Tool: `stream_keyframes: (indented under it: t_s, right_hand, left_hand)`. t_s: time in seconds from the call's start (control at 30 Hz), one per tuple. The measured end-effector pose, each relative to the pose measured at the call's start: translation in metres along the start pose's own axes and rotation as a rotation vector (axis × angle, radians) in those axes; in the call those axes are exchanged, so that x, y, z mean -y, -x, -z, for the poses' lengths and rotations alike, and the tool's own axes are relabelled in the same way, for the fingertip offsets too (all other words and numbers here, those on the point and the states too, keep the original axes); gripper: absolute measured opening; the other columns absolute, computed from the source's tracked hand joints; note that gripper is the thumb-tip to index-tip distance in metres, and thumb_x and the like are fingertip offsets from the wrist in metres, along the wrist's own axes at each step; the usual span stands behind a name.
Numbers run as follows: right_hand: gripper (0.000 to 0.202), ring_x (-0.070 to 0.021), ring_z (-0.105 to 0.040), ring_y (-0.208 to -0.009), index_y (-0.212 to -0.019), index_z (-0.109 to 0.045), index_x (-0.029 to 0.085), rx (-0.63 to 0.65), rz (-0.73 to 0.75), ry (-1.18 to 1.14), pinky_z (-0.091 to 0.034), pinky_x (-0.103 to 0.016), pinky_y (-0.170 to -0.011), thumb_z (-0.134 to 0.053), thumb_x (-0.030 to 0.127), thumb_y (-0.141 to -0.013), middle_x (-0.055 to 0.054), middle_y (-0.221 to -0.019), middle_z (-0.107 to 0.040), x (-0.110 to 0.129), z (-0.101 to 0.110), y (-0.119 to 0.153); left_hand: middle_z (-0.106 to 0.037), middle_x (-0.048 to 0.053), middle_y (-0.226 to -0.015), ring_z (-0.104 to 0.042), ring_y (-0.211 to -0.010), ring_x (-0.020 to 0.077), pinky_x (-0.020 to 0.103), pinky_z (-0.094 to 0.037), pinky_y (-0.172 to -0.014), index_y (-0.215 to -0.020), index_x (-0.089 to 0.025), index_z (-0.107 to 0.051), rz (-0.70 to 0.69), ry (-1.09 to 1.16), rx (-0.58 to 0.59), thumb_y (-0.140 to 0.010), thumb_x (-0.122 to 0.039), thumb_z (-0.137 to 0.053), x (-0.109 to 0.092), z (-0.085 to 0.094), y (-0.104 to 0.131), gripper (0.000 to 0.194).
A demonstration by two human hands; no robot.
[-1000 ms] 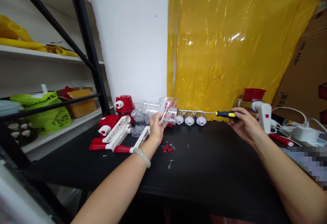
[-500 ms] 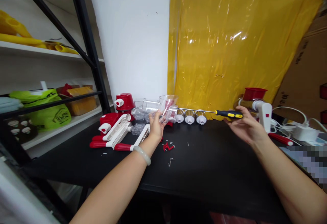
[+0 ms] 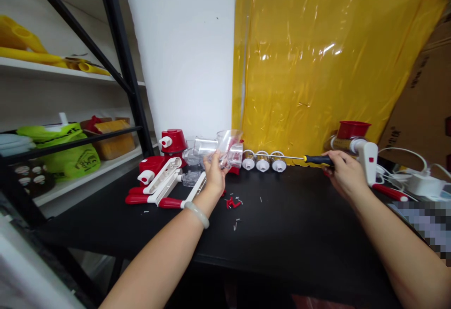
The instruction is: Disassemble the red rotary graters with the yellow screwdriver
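Observation:
My left hand [image 3: 215, 175] is closed on a clear plastic grater housing [image 3: 229, 148], a tube with a flared hopper, held above the table's far side. In my right hand [image 3: 347, 173] is a screwdriver [image 3: 317, 159] with a dark blue and yellow handle; my fingers wrap its rear end. Its long shaft points left toward the clear housing, but I cannot tell whether the tip touches. Three drum graters [image 3: 262, 162] with white ends stand in a row behind the shaft. Small red parts [image 3: 233, 203] and several screws lie on the table below my left hand.
At left on the black table [image 3: 282, 234] are red bases [image 3: 173, 142] and white cranks with red handles [image 3: 170, 203]. An assembled grater [image 3: 353, 133] stands at right beside a white power strip [image 3: 423, 182]. A shelf rack [image 3: 136, 107] rises at the left; yellow sheeting hangs behind.
My right hand has turned over the screwdriver handle and now covers more of it. The screwdriver has shifted slightly right. My left hand still holds the clear housing, nearly unmoved.

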State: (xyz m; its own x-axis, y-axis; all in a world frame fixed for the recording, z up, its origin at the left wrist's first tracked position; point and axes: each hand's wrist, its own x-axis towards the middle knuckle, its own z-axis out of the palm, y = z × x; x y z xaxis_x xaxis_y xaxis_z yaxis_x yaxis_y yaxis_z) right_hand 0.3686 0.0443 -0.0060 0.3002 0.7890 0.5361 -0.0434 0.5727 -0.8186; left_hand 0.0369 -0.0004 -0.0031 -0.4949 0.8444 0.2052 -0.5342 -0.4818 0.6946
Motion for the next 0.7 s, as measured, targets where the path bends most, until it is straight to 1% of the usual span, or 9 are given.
stream_keyframes:
  t_s: [0.07, 0.13, 0.27, 0.4, 0.57, 0.63, 0.7]
  right_hand:
    - [0.032, -0.0139, -0.053, -0.061, -0.071, -0.066, 0.024, 0.013, 0.001, 0.004, -0.043, -0.023, -0.04, -0.077, 0.055, -0.074, -0.003, -0.074, -0.059, -0.001, -0.001, 0.002]
    - [0.03, -0.0137, -0.05, -0.059, -0.072, -0.067, 0.024, 0.043, 0.005, 0.018, -0.041, -0.024, -0.04, -0.075, 0.053, -0.076, -0.003, -0.074, -0.058, -0.002, -0.003, 0.006]
    - [0.027, -0.0139, -0.048, -0.056, -0.073, -0.069, 0.026, 0.09, -0.008, 0.045, -0.038, -0.026, -0.039, -0.071, 0.051, -0.081, -0.004, -0.075, -0.058, -0.003, -0.009, 0.012]
    - [0.028, -0.0149, -0.05, -0.056, -0.072, -0.068, 0.027, 0.091, 0.0, 0.05, -0.038, -0.029, -0.041, -0.071, 0.053, -0.081, -0.003, -0.074, -0.06, -0.004, -0.011, 0.014]
    - [0.029, -0.0155, -0.047, -0.051, -0.073, -0.066, 0.028, 0.09, 0.016, 0.064, -0.033, -0.031, -0.04, -0.07, 0.055, -0.082, -0.002, -0.066, -0.057, -0.005, -0.01, 0.013]
    - [0.029, -0.0159, -0.047, -0.052, -0.074, -0.066, 0.028, 0.092, 0.024, 0.067, -0.033, -0.031, -0.04, -0.069, 0.055, -0.082, -0.002, -0.067, -0.057, -0.006, -0.009, 0.013]
    - [0.029, -0.0163, -0.049, -0.053, -0.076, -0.066, 0.028, 0.144, 0.02, 0.068, -0.036, -0.031, -0.042, -0.069, 0.056, -0.083, -0.002, -0.07, -0.059, -0.006, -0.009, 0.014]
  left_hand:
    - [-0.061, 0.007, -0.122, -0.066, -0.103, 0.0228, 0.036, -0.056, -0.079, -0.109, -0.028, -0.047, 0.027, 0.024, -0.019, -0.076, -0.046, -0.074, -0.003, -0.001, 0.0, 0.046]
    - [-0.06, 0.009, -0.126, -0.065, -0.106, 0.0245, 0.039, -0.058, -0.082, -0.111, -0.028, -0.049, 0.054, 0.044, -0.023, -0.078, -0.048, -0.071, -0.005, -0.002, 0.001, 0.045]
    - [-0.06, 0.01, -0.129, -0.064, -0.11, 0.0255, 0.041, -0.059, -0.083, -0.114, -0.027, -0.05, 0.074, 0.065, 0.0, -0.081, -0.048, -0.07, -0.007, -0.004, 0.004, 0.044]
    - [-0.061, 0.01, -0.129, -0.064, -0.113, 0.0255, 0.04, -0.06, -0.086, -0.115, -0.027, -0.052, 0.088, 0.074, 0.002, -0.081, -0.048, -0.069, -0.006, -0.004, 0.006, 0.043]
    - [-0.062, 0.01, -0.129, -0.064, -0.112, 0.0269, 0.042, -0.059, -0.085, -0.113, -0.027, -0.053, 0.113, 0.069, 0.012, -0.079, -0.051, -0.07, -0.005, -0.004, 0.007, 0.045]
    - [-0.063, 0.01, -0.128, -0.065, -0.111, 0.0271, 0.043, -0.059, -0.084, -0.113, -0.027, -0.053, 0.116, 0.078, 0.023, -0.079, -0.05, -0.071, -0.005, -0.005, 0.008, 0.045]
    - [-0.064, 0.01, -0.126, -0.065, -0.109, 0.0272, 0.042, -0.059, -0.083, -0.115, -0.027, -0.054, 0.109, 0.077, 0.032, -0.079, -0.049, -0.071, -0.005, -0.005, 0.009, 0.046]
